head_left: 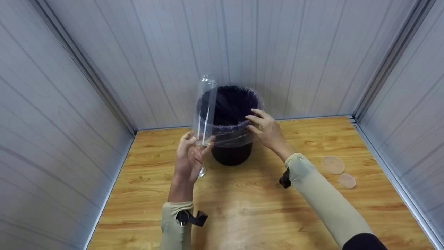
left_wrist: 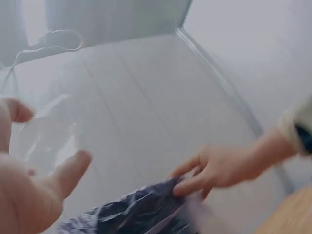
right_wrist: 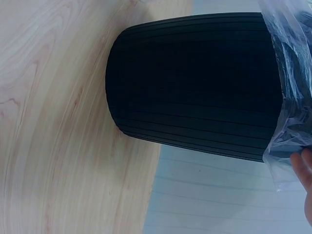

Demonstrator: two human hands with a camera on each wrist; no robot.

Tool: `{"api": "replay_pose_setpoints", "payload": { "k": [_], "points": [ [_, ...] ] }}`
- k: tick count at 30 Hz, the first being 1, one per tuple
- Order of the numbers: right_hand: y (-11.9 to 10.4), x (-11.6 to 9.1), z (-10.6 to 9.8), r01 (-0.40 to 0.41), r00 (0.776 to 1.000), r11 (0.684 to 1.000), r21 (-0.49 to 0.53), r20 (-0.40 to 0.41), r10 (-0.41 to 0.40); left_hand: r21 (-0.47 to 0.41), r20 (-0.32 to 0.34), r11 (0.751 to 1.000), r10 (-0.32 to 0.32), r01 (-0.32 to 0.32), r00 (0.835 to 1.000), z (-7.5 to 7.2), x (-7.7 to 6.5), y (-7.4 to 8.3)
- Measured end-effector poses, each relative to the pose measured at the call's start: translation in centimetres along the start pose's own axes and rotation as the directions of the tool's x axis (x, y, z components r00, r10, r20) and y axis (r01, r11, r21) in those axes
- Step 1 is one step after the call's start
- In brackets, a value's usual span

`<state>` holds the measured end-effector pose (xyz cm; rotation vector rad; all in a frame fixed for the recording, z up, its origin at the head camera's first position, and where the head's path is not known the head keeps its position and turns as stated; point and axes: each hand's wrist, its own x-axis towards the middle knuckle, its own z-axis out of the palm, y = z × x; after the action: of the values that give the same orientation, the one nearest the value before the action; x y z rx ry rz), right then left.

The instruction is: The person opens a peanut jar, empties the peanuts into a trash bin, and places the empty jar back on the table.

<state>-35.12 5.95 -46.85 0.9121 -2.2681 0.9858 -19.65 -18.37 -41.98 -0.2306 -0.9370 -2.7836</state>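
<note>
My left hand [head_left: 190, 158] holds a tall, clear plastic cylinder [head_left: 204, 111] near its lower end, thumb on one side and fingers on the other. The cylinder stands nearly upright, its top leaning slightly right, and overlaps the left rim of a black bin [head_left: 232, 155]. In the left wrist view the thumb and a finger frame the see-through plastic [left_wrist: 46, 144]. A thin translucent bag [head_left: 230, 137] lines the bin and folds down over its rim. At the bin's front right rim is my right hand [head_left: 269, 132], fingers spread, fingertips touching the bag edge [right_wrist: 287, 119].
The bin stands on a wood-grain surface [head_left: 242, 208] close to the pale back wall [head_left: 277, 52]. Two translucent round discs [head_left: 333, 165] lie at the right. A small clear rounded piece [head_left: 202, 172] shows just below the left hand. Side walls flank the space.
</note>
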Motion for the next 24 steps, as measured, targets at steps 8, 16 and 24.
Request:
{"api": "replay_pose_setpoints", "payload": {
  "k": [8,16,24],
  "points": [
    [0.0,0.0,0.1,0.005,1.000,1.000,0.009,-0.001,-0.005,0.279,0.169,0.960,-0.046,-0.003,0.985,-0.2,-0.9,-1.1],
    [0.0,-0.1,0.2,-0.016,1.000,0.999,0.044,0.015,0.015,0.847,0.208,0.457,0.186,-0.272,0.960,-1.6,-1.3,-2.0],
    [0.1,0.1,0.4,-0.002,1.000,0.999,0.049,0.007,0.002,0.924,0.305,0.163,0.234,-0.346,0.923,-3.6,-1.7,-3.3]
  ]
}}
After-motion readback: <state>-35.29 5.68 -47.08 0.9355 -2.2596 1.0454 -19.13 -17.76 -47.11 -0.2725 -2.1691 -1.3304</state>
